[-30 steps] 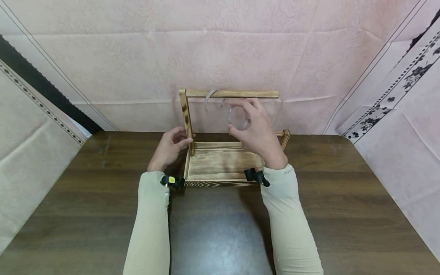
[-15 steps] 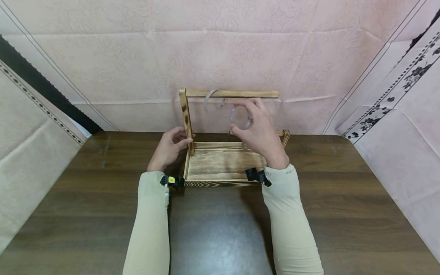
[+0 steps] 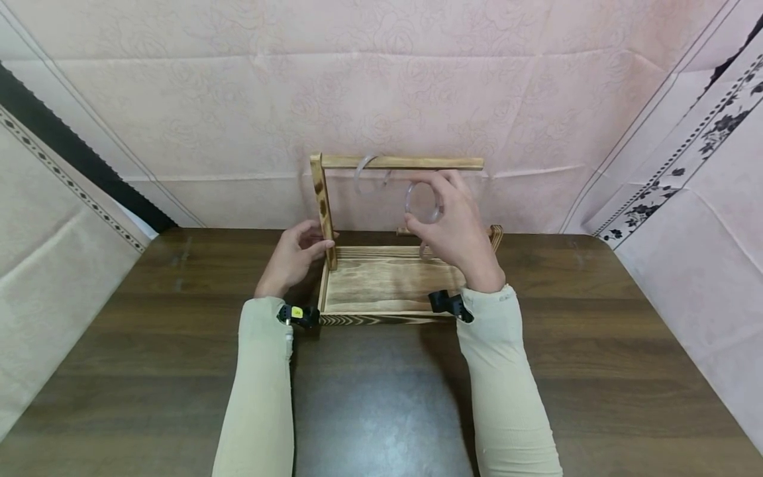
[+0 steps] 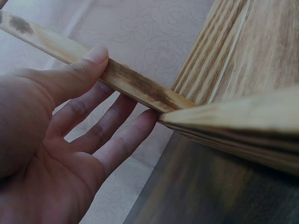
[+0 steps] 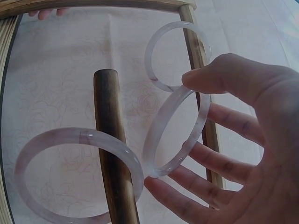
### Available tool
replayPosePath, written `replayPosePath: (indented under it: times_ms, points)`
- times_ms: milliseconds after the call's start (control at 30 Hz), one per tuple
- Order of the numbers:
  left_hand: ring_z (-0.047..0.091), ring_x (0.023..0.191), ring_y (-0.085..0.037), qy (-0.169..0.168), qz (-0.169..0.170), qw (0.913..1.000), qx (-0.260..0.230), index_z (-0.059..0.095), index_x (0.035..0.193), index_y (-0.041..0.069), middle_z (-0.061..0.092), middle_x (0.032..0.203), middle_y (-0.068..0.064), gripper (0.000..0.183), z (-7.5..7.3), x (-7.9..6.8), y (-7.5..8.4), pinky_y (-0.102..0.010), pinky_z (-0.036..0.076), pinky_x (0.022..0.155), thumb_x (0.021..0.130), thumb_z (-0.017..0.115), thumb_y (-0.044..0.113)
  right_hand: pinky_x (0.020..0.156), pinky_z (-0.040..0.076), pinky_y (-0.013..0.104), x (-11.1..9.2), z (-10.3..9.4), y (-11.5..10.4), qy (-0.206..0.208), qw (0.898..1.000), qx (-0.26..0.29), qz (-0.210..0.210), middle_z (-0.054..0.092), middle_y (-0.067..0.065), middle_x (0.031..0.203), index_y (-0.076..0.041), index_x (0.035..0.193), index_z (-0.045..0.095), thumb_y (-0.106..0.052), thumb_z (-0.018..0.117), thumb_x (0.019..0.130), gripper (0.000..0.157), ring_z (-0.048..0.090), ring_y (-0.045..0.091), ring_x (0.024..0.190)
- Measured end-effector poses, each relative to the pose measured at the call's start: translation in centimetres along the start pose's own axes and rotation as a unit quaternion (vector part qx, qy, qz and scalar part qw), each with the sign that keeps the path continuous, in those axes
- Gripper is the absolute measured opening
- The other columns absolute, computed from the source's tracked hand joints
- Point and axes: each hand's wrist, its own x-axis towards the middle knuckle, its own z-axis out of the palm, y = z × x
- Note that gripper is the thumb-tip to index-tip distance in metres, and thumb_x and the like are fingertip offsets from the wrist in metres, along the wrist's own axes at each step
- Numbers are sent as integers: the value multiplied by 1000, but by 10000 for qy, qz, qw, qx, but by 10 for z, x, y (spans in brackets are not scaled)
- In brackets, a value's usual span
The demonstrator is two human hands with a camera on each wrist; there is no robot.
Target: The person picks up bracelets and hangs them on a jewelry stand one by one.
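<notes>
My right hand (image 3: 456,225) pinches a pale translucent bangle (image 5: 161,123) between thumb and fingertips. In the head view, this bangle appears below the upper bar (image 3: 429,163) of a wooden jewelry stand (image 3: 381,285). A second bangle (image 5: 149,53) hangs on that bar, left of the right hand in the head view. Around the lower dark peg (image 5: 110,121) hangs a third bangle (image 5: 77,133), largely hidden by the right hand in the head view. My left hand (image 4: 70,126) grips the stand's left upright post (image 4: 135,86) near its foot, thumb on one side and fingers behind.
The stand's tray base rests near the far edge of a dark brown wooden table (image 3: 381,391). A pale patterned cloth (image 3: 381,99) hangs close behind it. The short right post (image 3: 495,240) carries the lower peg.
My right hand has shifted slightly to the right, carrying the bangle with it. The left hand, the stand and the bangle hanging on the upper bar have stayed in place.
</notes>
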Motion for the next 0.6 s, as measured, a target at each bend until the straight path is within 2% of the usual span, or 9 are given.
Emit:
replayPosePath:
  times_ms: [600]
  points:
    - [62,119,-30,13,-71,9999,91,59,136,4,65,132,-15,39,0,-1,1,-46,54,105,100,66,19,76,39,37,-1,-4,3,33,9998,-157,127,55,9,124,-20,135,63,-15,78,85,52,46,25,89]
